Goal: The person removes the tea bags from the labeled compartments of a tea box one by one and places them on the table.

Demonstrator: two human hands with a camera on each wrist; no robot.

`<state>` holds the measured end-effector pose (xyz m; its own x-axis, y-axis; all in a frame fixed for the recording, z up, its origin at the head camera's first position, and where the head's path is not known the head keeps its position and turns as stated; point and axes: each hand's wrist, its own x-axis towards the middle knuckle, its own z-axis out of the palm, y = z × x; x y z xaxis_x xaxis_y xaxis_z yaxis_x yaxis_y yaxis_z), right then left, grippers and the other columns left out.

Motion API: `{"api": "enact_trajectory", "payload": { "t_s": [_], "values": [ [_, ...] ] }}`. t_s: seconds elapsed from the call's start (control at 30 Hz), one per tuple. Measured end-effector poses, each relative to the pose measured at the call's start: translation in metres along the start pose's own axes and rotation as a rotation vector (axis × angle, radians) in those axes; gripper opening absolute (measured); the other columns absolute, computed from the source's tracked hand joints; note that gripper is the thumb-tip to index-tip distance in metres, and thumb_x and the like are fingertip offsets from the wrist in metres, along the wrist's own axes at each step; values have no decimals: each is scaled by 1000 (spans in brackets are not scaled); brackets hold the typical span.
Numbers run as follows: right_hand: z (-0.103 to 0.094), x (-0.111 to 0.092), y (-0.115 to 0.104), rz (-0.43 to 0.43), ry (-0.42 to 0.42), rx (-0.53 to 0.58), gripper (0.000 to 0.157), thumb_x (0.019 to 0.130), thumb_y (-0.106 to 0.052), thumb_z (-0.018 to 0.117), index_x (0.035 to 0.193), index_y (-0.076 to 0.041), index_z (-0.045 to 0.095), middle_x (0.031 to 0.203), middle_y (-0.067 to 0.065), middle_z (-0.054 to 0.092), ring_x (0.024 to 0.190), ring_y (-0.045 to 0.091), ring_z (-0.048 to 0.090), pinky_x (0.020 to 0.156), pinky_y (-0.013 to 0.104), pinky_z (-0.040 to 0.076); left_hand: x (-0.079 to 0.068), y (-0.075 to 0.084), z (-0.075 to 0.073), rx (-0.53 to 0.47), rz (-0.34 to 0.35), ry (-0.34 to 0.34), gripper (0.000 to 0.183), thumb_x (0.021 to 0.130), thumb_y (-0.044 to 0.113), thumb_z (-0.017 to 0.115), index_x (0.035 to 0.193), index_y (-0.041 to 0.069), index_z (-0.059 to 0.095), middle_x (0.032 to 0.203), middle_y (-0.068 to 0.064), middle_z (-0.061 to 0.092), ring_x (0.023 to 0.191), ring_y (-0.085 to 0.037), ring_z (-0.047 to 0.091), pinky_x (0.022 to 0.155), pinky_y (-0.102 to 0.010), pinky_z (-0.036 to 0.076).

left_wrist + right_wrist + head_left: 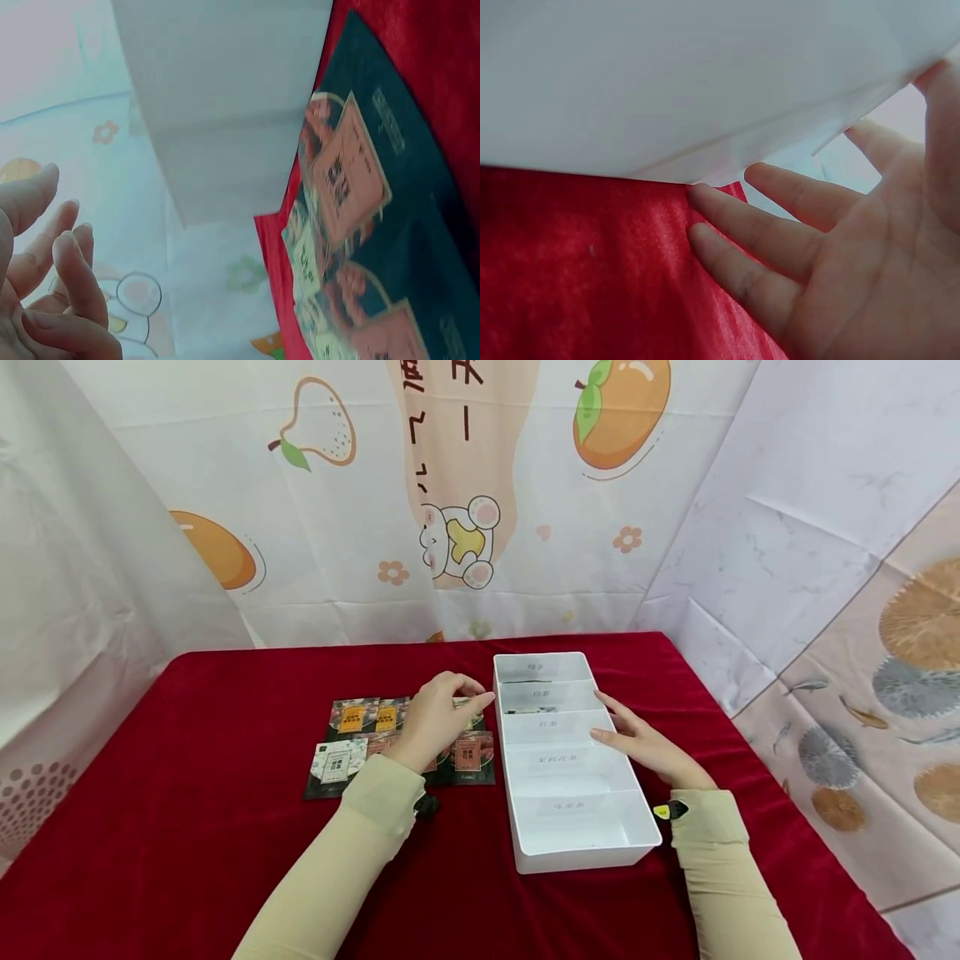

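A long white plastic box [577, 862], divided crosswise into several labelled compartments, stands on the red cloth. My left hand [435, 714] hovers just left of its rim, above flat printed packets, fingers loosely bent and holding nothing. Beneath and around that hand lie packets with orange labels [351, 718], one with a white label [336, 766] and some with pink labels [468, 756]; the hand partly hides them. My right hand [651, 747] rests relaxed fingers against the box's right side, thumb at the rim. A dark patterned edge [534, 710] shows inside the second compartment from the far end.
Red cloth [187, 827] covers the table around the box and packets. A white curtain [330, 552] printed with fruit hangs behind the far edge, and a marble-patterned sheet [795, 527] closes off the right side.
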<state>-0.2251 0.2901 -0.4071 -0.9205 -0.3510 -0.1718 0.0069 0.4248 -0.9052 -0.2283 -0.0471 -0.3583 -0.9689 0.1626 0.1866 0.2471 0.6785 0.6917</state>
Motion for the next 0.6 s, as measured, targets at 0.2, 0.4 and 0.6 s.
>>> {"api": "enact_trajectory", "payload": {
  "t_s": [0.2, 0.4, 0.6],
  "values": [
    [0, 0, 0, -3, 0, 19, 78, 100, -32, 59, 161, -29, 10, 149, 26, 40, 108, 23, 64, 88, 33, 52, 1, 6, 16, 6, 95, -49, 34, 95, 35, 67, 122, 15, 70, 129, -5, 60, 117, -26, 60, 93, -44, 52],
    [0, 0, 0, 4, 6, -9, 78, 100, -34, 59, 160, -31, 10, 152, 25, 37, 114, 27, 62, 93, 38, 50, 3, 9, 30, 67, 139, -108, 39, 97, 35, 64, 130, 14, 65, 134, -8, 59, 114, -28, 63, 91, -43, 54],
    [0, 0, 0, 7, -1, 1, 79, 100, -34, 59, 160, -30, 9, 153, 25, 35, 115, 28, 62, 94, 39, 50, 5, 10, 39, 78, 135, -142, 36, 98, 36, 62, 126, 15, 69, 135, -6, 59, 110, -26, 64, 92, -43, 53]
  ]
}}
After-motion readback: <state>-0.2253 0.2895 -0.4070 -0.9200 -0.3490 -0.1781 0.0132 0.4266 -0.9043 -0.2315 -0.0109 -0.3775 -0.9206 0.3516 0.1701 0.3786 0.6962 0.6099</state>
